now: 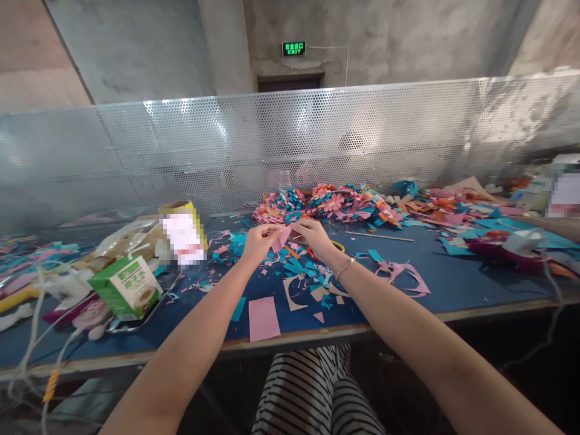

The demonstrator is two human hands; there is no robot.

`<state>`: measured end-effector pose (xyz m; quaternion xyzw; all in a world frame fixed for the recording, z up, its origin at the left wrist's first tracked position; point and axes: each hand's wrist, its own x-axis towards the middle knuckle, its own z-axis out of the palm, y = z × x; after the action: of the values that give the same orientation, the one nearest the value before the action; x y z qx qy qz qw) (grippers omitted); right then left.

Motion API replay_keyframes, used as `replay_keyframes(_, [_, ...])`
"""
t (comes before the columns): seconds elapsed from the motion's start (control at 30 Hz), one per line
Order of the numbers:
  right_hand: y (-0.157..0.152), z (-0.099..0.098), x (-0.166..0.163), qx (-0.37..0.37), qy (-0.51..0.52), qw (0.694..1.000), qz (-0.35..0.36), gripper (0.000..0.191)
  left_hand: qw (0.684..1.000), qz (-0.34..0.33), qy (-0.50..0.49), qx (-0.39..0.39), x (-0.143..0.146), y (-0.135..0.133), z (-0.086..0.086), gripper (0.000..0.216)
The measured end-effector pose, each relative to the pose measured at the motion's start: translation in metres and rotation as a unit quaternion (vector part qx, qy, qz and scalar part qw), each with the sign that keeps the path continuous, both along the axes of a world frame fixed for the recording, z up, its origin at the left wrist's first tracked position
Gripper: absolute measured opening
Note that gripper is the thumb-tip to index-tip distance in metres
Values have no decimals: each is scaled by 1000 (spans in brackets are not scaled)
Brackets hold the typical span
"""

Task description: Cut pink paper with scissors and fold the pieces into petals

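Observation:
Over the middle of the blue table, my left hand pinches a small piece of pink paper. My right hand, with a bracelet at the wrist, has its fingers closed on the same paper from the other side. Just behind both hands lies a heap of pink, blue and orange paper flowers. A yellow-handled tool, perhaps scissors, shows partly beside my right hand. Nearer the table's edge rests a flat pink paper rectangle, with a cream paper offcut to its right.
A green-and-white carton stands on a tray at the left, among cables and plastic-wrapped rolls. A thin stick and a cut pink sheet lie to the right. Behind everything runs a perforated metal screen. Another person's arm reaches in at far right.

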<state>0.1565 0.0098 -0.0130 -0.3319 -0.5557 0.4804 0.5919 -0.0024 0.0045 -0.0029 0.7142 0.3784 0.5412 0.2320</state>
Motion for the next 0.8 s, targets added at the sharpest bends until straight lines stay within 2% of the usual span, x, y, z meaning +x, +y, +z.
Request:
replay_keyframes(0.17, [-3,2,1,0,9,1000,-9,20,1000,-10,-9,-20,1,-1,0,16])
replay_keyframes(0.37, [5,-4,-2,-3,-22,1000,12,29,1000,5,-4,-21,1,-1,1,14])
replay_keyframes(0.53, [9,-9,-4,30,-47,998,32,34,1000,20,6,-6,2,0,0,11])
replay_keyframes(0.8, [13,-11,-2,66,-86,994,8,35,1000,11,-3,-23,2,0,1,10])
